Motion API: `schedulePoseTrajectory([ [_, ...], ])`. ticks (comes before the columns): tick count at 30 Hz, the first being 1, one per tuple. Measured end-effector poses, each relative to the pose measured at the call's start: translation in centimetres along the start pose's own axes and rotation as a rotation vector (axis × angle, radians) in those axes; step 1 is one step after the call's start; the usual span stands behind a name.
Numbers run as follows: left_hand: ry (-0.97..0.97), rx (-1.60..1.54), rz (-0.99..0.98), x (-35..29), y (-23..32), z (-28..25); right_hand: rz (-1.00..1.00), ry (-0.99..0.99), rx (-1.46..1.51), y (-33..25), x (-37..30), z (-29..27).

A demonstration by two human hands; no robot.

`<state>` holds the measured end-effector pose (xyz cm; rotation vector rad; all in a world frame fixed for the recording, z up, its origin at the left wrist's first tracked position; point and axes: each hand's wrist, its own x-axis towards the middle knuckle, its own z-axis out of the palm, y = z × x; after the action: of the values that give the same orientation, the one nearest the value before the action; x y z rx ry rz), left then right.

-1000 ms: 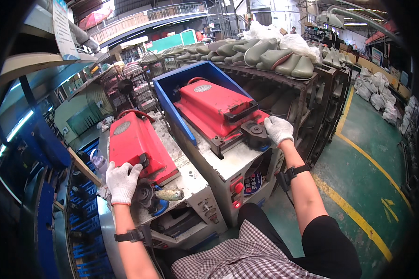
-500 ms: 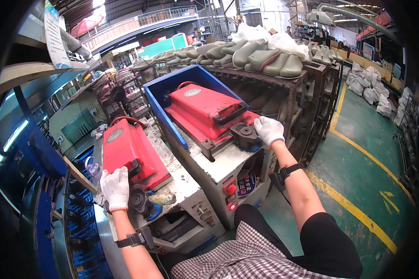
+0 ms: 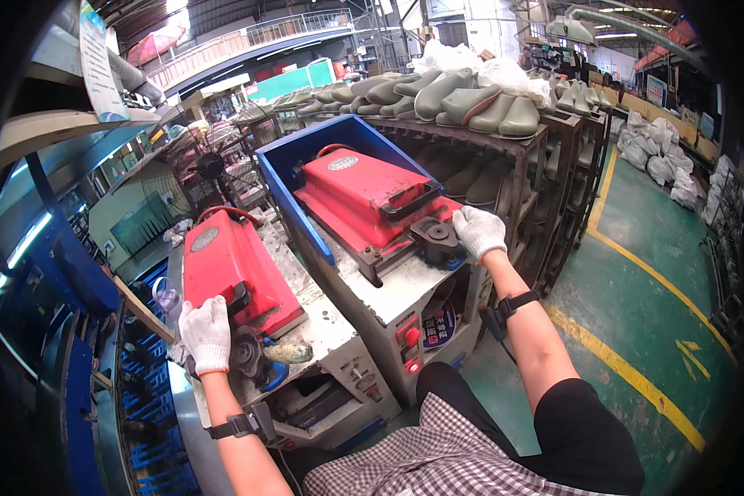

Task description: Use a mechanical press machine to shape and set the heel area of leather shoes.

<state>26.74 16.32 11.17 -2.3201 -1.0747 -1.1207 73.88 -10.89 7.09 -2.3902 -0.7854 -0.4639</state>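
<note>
Two red machine covers sit side by side, the left cover (image 3: 238, 269) on a white bench and the right cover (image 3: 360, 194) partly inside a blue metal surround (image 3: 281, 157). My left hand (image 3: 205, 335), in a white knit glove, is closed at the front left of the left cover, beside its black handle (image 3: 238, 296). What its fingers hold is hidden; something dark shows under the palm. My right hand (image 3: 479, 233), gloved too, is closed beside a black shaped block (image 3: 435, 235) at the right machine's front. Its grip is hidden. Another black block (image 3: 246, 351) lies by my left hand.
A worn pale-tipped piece (image 3: 289, 353) juts from the left block. Red controls (image 3: 411, 336) are on the right machine's front. Behind stands a rack (image 3: 521, 149) full of olive clogs (image 3: 471, 107). White sacks (image 3: 657, 153) lie on the green floor (image 3: 603, 289) at right. Blue shelving (image 3: 145, 413) is at left.
</note>
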Motion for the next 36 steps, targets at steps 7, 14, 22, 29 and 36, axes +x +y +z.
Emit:
schedulePoseTrajectory([
  [7, 0.015, 0.006, -0.009, -0.1, -0.1, 0.3, -0.005, 0.027, -0.018, 0.3, 0.2, 0.5],
  [14, 0.019, -0.008, 0.002, 0.0, 0.2, 0.2, -0.029, 0.061, -0.025, 0.7, 0.4, 1.0],
  [22, 0.044, 0.008, 0.017, 0.0, -0.1, 0.4, -0.027, 0.056, -0.028, 0.6, 0.3, 1.0],
  [29, 0.044, -0.018, 0.019, 0.1, 0.3, 0.1, -0.031, 0.058, -0.038, 0.8, 0.3, 1.1],
  [36, 0.055, -0.016, 0.018, -0.2, -0.2, 0.5, -0.022, 0.05, -0.03, 0.6, 0.3, 1.0],
])
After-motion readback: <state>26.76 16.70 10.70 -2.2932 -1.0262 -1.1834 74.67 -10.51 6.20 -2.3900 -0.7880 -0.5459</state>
